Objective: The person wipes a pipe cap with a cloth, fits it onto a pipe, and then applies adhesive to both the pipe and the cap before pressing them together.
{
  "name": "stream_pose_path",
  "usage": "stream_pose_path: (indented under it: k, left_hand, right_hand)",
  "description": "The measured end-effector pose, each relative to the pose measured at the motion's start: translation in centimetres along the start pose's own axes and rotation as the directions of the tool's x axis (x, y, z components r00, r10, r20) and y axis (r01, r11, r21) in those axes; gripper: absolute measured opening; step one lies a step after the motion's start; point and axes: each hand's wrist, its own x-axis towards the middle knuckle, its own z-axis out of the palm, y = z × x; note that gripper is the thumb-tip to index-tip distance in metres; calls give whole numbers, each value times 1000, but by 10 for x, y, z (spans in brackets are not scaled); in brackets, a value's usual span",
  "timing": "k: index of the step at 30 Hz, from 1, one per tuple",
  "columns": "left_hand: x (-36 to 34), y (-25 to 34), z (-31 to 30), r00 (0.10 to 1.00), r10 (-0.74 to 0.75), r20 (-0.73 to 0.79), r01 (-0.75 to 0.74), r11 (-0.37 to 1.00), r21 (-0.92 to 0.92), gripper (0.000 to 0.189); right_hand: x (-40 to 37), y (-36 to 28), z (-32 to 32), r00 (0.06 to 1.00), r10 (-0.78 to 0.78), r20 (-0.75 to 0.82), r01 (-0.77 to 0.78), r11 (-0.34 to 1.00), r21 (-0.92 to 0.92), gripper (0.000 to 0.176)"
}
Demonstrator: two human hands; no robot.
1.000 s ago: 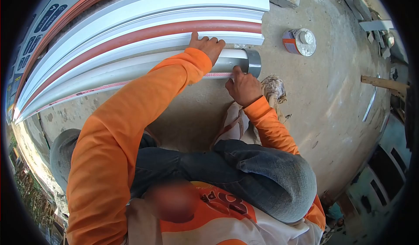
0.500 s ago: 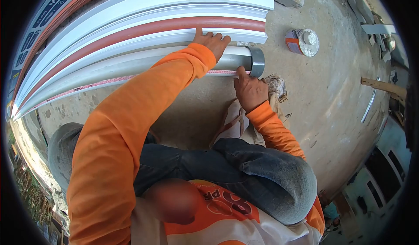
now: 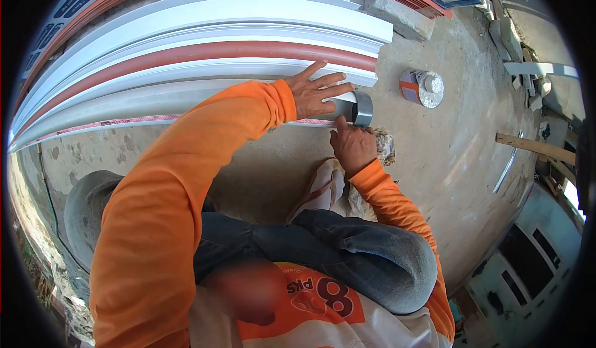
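Note:
A long pale grey pipe [image 3: 186, 93] lies across the floor in front of me, with a dark grey collar [image 3: 364, 109] around its right end. A pink-and-white printed strip [image 3: 133, 121] runs along its near side. My left hand [image 3: 316, 92] lies over the pipe just left of the collar, fingers spread and stretched out. At the collar's near edge is my right hand [image 3: 354, 146], its fingers curled and one digit against the pipe's side. The undersides of the right fingers are hidden.
Behind the pipe lie white profiles [image 3: 248, 28] and a reddish-brown pipe [image 3: 248, 50]. A metal can [image 3: 423, 89] stands to the right on the concrete. Crumpled, dirty material [image 3: 385, 147] sits beside my right hand. A wooden bar [image 3: 534, 147] juts in from the right.
My left hand has slid right along the pipe and spread its fingers. The right hand stays at the collar. The view has tilted, so the scene sits slightly lower.

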Motion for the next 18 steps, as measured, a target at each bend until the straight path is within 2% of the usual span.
stream_pose_path:
  k: [3, 4, 5, 6, 7, 8, 9, 10, 11, 12, 14, 15, 17, 18]
  left_hand:
    - [3, 5, 5, 995, -96, 3, 96, 993, 74, 8]
    - [3, 6, 14, 994, -96, -58, 102, 988, 114, 11]
    - [3, 6, 14, 993, -108, -56, 113, 988, 102, 11]
    - [4, 5, 12, 992, -117, -43, 121, 987, 106, 12]
    - [4, 4, 10, 991, -128, -28, 130, 985, 109, 13]
    - [3, 3, 11, 990, -141, -26, 143, 985, 97, 13]
    - [3, 3, 11, 989, -137, -46, 141, 986, 91, 13]
    - [3, 3, 11, 989, -129, -68, 135, 987, 87, 14]
    - [3, 3, 12, 989, -132, -66, 137, 988, 75, 14]
    - [2, 4, 12, 988, -138, -66, 144, 986, 82, 14]
    - [2, 4, 8, 988, -142, -63, 147, 985, 85, 14]
    - [2, 5, 5, 987, -152, -50, 156, 985, 77, 14]
    - [3, 5, 7, 986, -163, -35, 165, 984, 66, 14]
    - [2, 7, 9, 984, -167, -63, 170, 984, 53, 14]
  right_hand:
    - [4, 1, -5, 999, -28, 29, 27, 999, 42, 17]
    - [2, 6, -3, 996, -84, 9, 84, 994, 66, 24]
    - [3, 8, -15, 995, -92, 24, 90, 994, 67, 24]
    - [5, 10, -33, 989, -51, 138, 6, 952, 307, 29]
    - [7, 15, -43, 965, -39, 260, -105, 850, 516, 35]
    - [6, 26, -43, 980, 131, 149, -198, 689, 698, 38]
    - [4, 42, -43, 943, 323, 80, -236, 479, 846, 42]
    - [4, 72, -36, 870, 494, 6, -181, 309, 934, 43]
    - [7, 96, -24, 751, 660, -34, -83, 145, 986, 45]
    - [14, 99, -15, 751, 660, -27, -91, 144, 985, 45]
    - [28, 98, 0, 596, 790, 146, 155, -291, 944, 51]
    - [30, 82, 19, 726, 659, 196, 78, -363, 929, 59]
    - [34, 38, 30, 857, 514, -39, -10, 92, 996, 66]
    - [34, 40, 30, 858, 512, -32, -16, 90, 996, 66]
